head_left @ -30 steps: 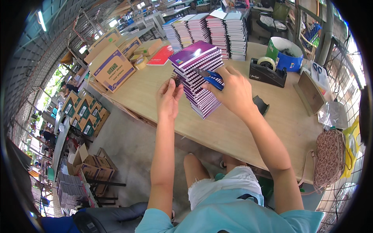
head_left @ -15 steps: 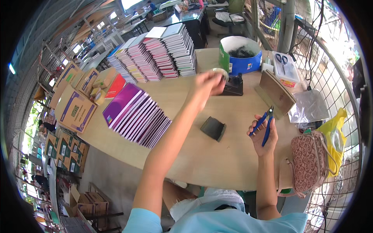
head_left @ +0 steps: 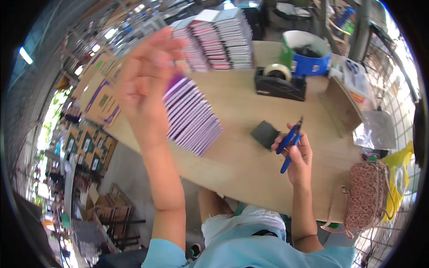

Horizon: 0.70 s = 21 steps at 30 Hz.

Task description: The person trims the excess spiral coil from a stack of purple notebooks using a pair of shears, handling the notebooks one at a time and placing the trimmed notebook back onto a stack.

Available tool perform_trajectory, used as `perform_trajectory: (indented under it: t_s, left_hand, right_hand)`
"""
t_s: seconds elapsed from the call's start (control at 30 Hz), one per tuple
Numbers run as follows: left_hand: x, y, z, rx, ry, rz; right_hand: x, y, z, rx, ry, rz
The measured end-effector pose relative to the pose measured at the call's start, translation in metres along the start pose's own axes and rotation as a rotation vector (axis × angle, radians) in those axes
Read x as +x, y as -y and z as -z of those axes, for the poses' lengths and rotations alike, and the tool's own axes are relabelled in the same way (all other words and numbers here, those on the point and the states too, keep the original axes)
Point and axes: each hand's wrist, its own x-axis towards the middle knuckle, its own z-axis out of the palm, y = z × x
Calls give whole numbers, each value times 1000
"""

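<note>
My left hand (head_left: 145, 85) is raised over the stack of purple-covered books (head_left: 194, 117), slightly blurred, its fingers loosely bent and apart with nothing visible in them. In my right hand (head_left: 299, 158) rests a pair of blue-handled nippers (head_left: 289, 149), jaws pointing up and away from me. The fingers of that hand come close to a small dark, bent plate-like piece (head_left: 265, 134) on the table. Farther back stands a black tape dispenser (head_left: 280, 88) with a roll of tape (head_left: 277, 71) seated in it.
Tall stacks of notebooks (head_left: 234, 40) stand at the back. A blue-and-green round container (head_left: 310, 62), an upright brown board (head_left: 342, 107) and a clear plastic box (head_left: 357, 80) line the right. A pink patterned bag (head_left: 368, 192) sits near right; cardboard boxes (head_left: 100, 100) stand left.
My left hand has left the tape roll at the dispenser and swung left and up over the purple books. The nippers remain in my right hand. The whole view has shifted.
</note>
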Motion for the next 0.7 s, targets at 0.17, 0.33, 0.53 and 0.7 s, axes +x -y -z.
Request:
perform_trajectory:
  t_s: [0.17, 0.33, 0.53, 0.7]
  left_hand:
    - [9, 28, 117, 517, -30, 261]
    - [-12, 92, 148, 471, 327, 358]
    - [-21, 111, 155, 335, 310, 579]
    - [-20, 116, 160, 371, 324, 657]
  right_hand:
    - [-13, -32, -104, -722, 299, 286]
    - [-8, -63, -169, -979, 322, 542]
    - [1, -79, -196, -1069, 254, 658]
    - [5, -83, -206, -1031, 198, 732]
